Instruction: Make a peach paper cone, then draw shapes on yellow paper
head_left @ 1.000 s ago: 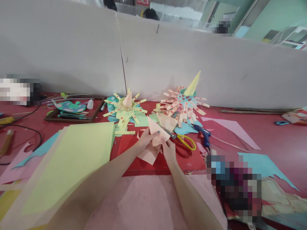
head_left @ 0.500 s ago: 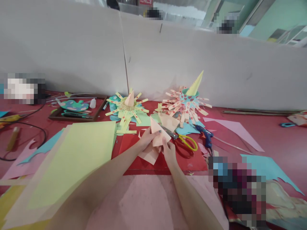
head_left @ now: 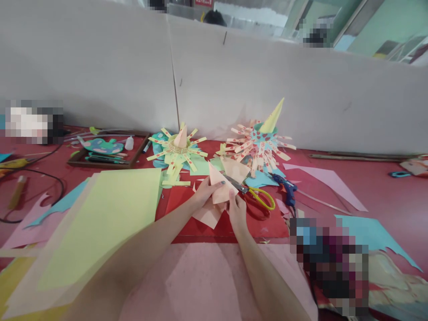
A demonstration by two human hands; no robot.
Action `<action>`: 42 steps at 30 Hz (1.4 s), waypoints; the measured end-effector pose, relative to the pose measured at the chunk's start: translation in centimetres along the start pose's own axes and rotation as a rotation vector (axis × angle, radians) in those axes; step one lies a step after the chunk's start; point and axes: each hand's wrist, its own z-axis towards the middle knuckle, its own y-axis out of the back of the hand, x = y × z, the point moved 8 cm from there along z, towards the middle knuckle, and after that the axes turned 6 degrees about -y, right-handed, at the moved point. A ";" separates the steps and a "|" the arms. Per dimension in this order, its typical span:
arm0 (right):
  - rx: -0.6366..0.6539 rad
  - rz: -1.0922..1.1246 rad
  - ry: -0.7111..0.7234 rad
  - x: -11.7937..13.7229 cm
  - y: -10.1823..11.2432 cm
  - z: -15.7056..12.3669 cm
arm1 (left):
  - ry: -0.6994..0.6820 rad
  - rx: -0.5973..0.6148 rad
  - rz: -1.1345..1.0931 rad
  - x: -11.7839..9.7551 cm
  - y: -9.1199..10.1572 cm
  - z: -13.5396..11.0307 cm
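Both of my hands hold a peach paper piece point(head_left: 219, 186) curled toward a pointed cone, tip up, above a red sheet point(head_left: 264, 225). My left hand point(head_left: 202, 195) pinches its left side, fingers closed on the paper. On the right edge my right hand point(head_left: 236, 209) grips it, thumb up against the paper. Another peach scrap point(head_left: 207, 216) lies under the hands. Yellow-handled scissors point(head_left: 259, 197) rest just right of my right hand.
Two paper sunburst hats stand behind: a yellow-green one point(head_left: 177, 149) and a pink-teal one point(head_left: 262, 142). A blue glue gun point(head_left: 285, 187) lies right of the scissors. Large yellow-green sheets point(head_left: 107, 218) cover the left. A tray of tools point(head_left: 105, 151) sits back left. Grey partition behind.
Hardly anything differs: my hands shifted slightly on the peach paper, and the view drifted a little.
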 end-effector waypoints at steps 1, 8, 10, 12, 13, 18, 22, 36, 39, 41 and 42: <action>-0.008 0.002 0.007 0.0 0.1 0.0 | 0.004 -0.005 0.001 0.0 0.0 0.0; -0.043 -0.135 0.017 -0.3 0.1 0.1 | -0.010 0.012 0.016 0.2 0.0 0.2; -0.054 -0.162 0.023 -0.1 0.2 0.1 | -0.023 0.026 0.020 0.2 0.0 0.2; -0.054 -0.158 0.030 0.1 0.2 0.1 | -0.022 0.056 0.009 0.2 -0.2 0.2; -0.048 -0.148 0.032 0.2 0.2 0.0 | -0.022 0.074 0.000 0.3 -0.4 0.2; -0.019 -0.101 0.008 0.2 0.0 -0.1 | -0.028 0.090 -0.013 0.1 -0.5 0.1; -0.018 -0.033 -0.023 0.0 0.0 -0.1 | -0.021 0.066 0.021 0.1 -0.3 0.2; -0.004 0.245 -0.092 0.3 0.4 0.7 | -0.068 0.164 0.077 0.1 -1.0 0.3; -0.005 0.238 -0.084 0.1 0.5 0.8 | -0.068 0.152 0.045 0.3 -1.0 0.5; -0.001 0.220 -0.064 0.2 0.5 0.8 | -0.059 0.150 0.017 0.4 -1.2 0.5; 0.004 0.206 -0.050 0.4 0.6 0.8 | -0.055 0.150 0.004 0.4 -1.3 0.5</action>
